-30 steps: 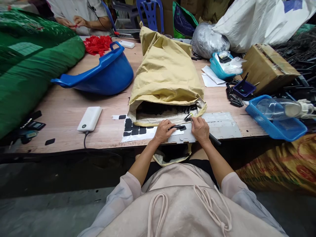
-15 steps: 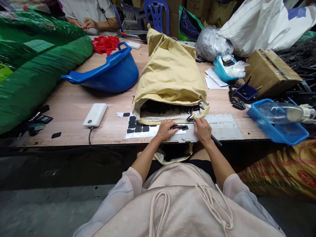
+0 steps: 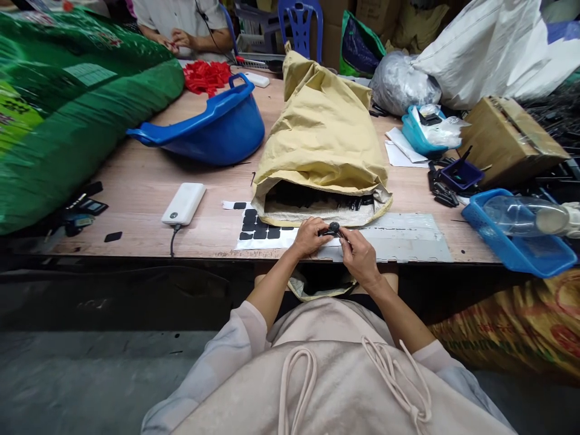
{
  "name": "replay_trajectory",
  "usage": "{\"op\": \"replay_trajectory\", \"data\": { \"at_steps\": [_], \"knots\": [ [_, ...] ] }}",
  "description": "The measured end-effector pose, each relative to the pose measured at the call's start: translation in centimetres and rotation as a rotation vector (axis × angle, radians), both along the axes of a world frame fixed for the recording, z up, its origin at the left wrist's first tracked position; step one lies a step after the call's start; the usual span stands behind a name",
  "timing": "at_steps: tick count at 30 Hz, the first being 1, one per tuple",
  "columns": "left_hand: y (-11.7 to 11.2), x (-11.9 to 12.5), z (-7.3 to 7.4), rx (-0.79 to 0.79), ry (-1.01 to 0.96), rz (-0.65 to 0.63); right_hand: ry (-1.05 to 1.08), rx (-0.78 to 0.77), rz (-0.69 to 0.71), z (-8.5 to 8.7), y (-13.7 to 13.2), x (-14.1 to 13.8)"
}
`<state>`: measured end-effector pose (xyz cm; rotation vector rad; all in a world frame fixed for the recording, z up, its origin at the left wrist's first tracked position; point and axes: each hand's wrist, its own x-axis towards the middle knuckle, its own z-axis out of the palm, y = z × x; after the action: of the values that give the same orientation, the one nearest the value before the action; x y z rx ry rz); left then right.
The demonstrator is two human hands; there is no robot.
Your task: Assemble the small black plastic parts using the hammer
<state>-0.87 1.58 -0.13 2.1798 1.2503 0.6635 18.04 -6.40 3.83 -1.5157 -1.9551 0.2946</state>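
My left hand (image 3: pixel 312 237) is closed over a slim black piece (image 3: pixel 324 232) at the table's front edge, fingers pinning it down on the work surface. Opposite it, my right hand (image 3: pixel 360 254) grips a hammer (image 3: pixel 334 227); its dark round head meets the end of the black piece, and most of the handle is hidden by the hand. Under and left of my hands lies a white backing sheet (image 3: pixel 244 244) with rows of black rounded squares (image 3: pixel 260 228). A grey board (image 3: pixel 405 237) extends to the right. Just beyond my hands, a yellow sack (image 3: pixel 326 139) opens toward me, with black parts (image 3: pixel 312 196) inside.
Left are a white power bank (image 3: pixel 183 203) with a cable, a blue basin (image 3: pixel 222 133) and a green sack (image 3: pixel 81 115). Right stand a blue basket (image 3: pixel 521 244) with a clear bottle, a purple tray (image 3: pixel 462 176) and a cardboard box (image 3: pixel 516 133). A person's hands (image 3: pixel 181 41) work across the table.
My right hand has moved left, bringing the hammer head down to the black piece; its handle no longer shows behind the hand. The view has shifted slightly, while my left hand keeps its hold.
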Motion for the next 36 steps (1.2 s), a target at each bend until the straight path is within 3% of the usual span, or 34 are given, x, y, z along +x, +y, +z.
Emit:
{"op": "replay_trajectory", "data": {
  "at_steps": [15,22,26,31,36],
  "knots": [
    [-0.2,0.2,0.0,0.006,-0.025,0.032,-0.001,-0.032,-0.086,-0.9,0.2,1.7],
    [-0.6,0.2,0.6,0.01,-0.005,0.039,-0.177,0.08,-0.254,-0.2,4.3,5.0],
    [-0.9,0.4,0.7,0.026,0.01,0.045,-0.334,0.081,-0.28,-1.4,6.0,6.7],
    [-0.9,0.3,0.4,0.05,0.056,0.034,-0.398,0.092,-0.283,-3.4,5.8,6.6],
    [-1.2,0.0,0.6,0.092,0.066,0.017,-0.411,0.099,-0.283,-3.6,5.6,6.0]
  ]
}}
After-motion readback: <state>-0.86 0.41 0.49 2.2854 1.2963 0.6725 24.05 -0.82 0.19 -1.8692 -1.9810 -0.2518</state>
